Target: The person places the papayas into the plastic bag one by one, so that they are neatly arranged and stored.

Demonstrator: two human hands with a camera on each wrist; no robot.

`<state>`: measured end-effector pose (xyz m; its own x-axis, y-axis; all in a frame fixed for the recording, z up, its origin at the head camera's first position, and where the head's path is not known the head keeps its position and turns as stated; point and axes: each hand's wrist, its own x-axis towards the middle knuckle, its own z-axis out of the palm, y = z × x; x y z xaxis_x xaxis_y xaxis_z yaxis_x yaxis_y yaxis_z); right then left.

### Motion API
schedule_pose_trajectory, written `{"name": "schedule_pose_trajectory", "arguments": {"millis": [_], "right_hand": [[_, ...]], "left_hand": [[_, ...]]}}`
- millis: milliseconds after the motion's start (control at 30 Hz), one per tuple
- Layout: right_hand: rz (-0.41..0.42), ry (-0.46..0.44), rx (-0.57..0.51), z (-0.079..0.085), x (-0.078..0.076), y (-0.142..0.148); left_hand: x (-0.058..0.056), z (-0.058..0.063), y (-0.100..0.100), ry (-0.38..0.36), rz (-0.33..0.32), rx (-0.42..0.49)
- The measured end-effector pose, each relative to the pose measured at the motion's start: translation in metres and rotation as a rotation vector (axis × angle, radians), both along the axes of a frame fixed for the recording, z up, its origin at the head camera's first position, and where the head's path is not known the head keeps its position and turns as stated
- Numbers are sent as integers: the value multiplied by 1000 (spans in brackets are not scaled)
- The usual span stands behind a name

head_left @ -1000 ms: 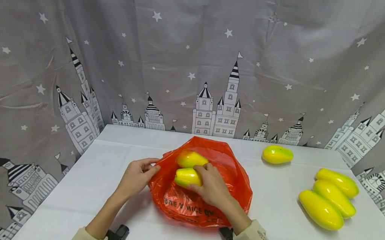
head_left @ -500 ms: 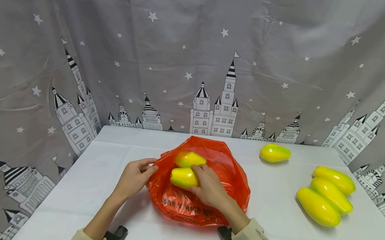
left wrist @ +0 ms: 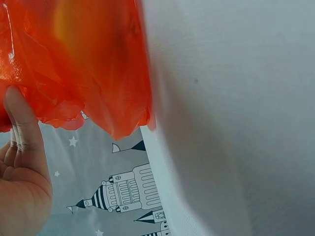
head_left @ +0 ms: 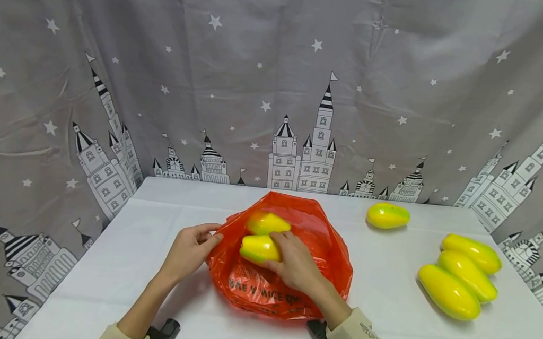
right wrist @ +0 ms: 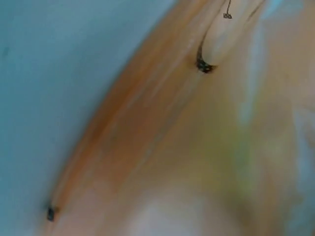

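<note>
Gripping yellow fruit [head_left: 259, 249] inside red bag [head_left: 266, 295].
Right hand [head_left: 296, 264]: fingers partly closed round fruit. Left hand [head_left: 189, 253]: fingers closed to a pinch on bag's left rim. Near bag's far side, within: second fruit [head_left: 268, 223]. On counter [head_left: 383, 327], well right of bag: three fruits [head_left: 468, 276] side by side; behind and right of bag: lone fruit [head_left: 387, 216].

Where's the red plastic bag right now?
In the head view, the red plastic bag lies open on the middle of the table, its left rim held by the left hand, the right hand gripping a papaya inside.
</note>
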<state>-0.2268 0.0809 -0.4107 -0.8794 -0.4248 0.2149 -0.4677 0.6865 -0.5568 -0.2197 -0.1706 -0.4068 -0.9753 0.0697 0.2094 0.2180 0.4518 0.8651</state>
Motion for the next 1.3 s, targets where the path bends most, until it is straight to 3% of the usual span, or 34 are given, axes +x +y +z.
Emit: {"name": "schedule_pose_trajectory", "arguments": {"millis": [833, 1300], "right_hand": [[-6, 8, 7, -3, -1, 1], [-4, 18, -108, 0, 2, 8]], "left_hand": [[2, 2, 2, -3, -5, 13], [1, 3, 2, -30, 6, 27]]}}
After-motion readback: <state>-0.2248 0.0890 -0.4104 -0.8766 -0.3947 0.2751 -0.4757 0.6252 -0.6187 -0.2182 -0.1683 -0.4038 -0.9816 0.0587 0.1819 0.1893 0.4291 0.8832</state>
